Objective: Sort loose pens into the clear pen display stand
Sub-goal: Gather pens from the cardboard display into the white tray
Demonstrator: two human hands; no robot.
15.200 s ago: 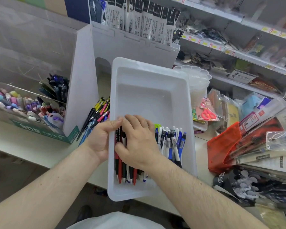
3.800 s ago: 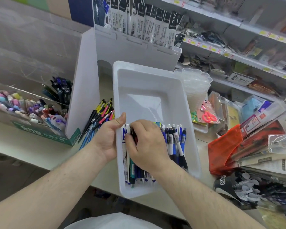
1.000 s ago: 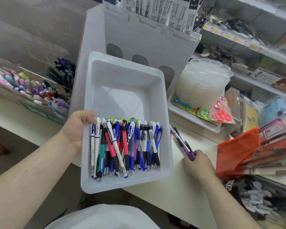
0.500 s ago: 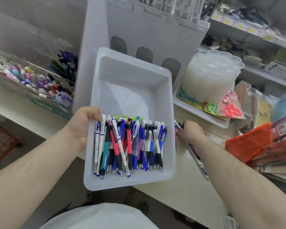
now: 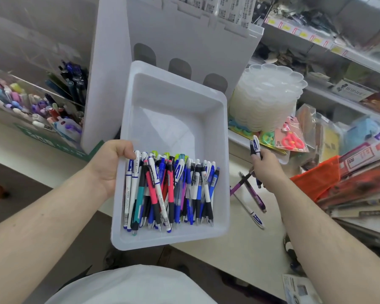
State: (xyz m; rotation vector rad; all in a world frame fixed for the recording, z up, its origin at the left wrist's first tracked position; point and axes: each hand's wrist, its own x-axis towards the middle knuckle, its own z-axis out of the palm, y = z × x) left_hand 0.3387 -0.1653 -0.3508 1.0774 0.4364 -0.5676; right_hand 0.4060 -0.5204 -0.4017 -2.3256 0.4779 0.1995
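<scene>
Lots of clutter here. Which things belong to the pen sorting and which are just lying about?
Job:
- white tray, gripped at its edge by the left hand
- pens in tray
- right hand gripping a few pens
- loose pens on counter
- display stand

Lying about:
- stack of clear palettes
- orange pouch
- packaged scissors

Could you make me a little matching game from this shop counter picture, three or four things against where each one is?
Things:
1. white plastic tray
2. white pen with blue letter A
3. purple-barrelled pen
4. stack of clear scalloped palettes

Places:
a. lying on the counter beside the tray
b. held by its edge in the left hand
c. on the shelf tray behind the right hand
d. pinched in the right hand

Pairs: 1-b, 2-d, 3-a, 4-c
</scene>
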